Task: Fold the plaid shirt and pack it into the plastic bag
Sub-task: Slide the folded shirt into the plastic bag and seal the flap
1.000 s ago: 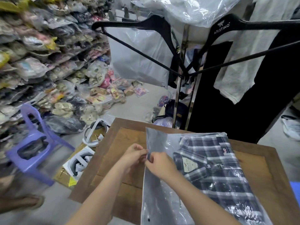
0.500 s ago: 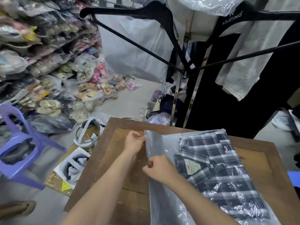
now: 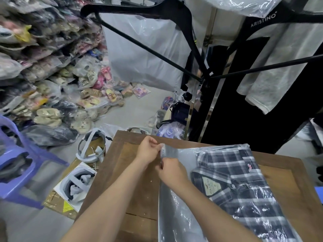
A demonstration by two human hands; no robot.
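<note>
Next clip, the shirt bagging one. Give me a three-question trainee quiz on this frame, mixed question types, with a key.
1. True or false: the plaid shirt already lies inside the plastic bag.
2. Which part of the bag do the left hand and the right hand pinch?
A. its left edge, near the far corner
B. its right edge
C. its near end
3. Fill in: the bag rests on a wooden ____.

Key: 1 true; 2 A; 3 table.
</note>
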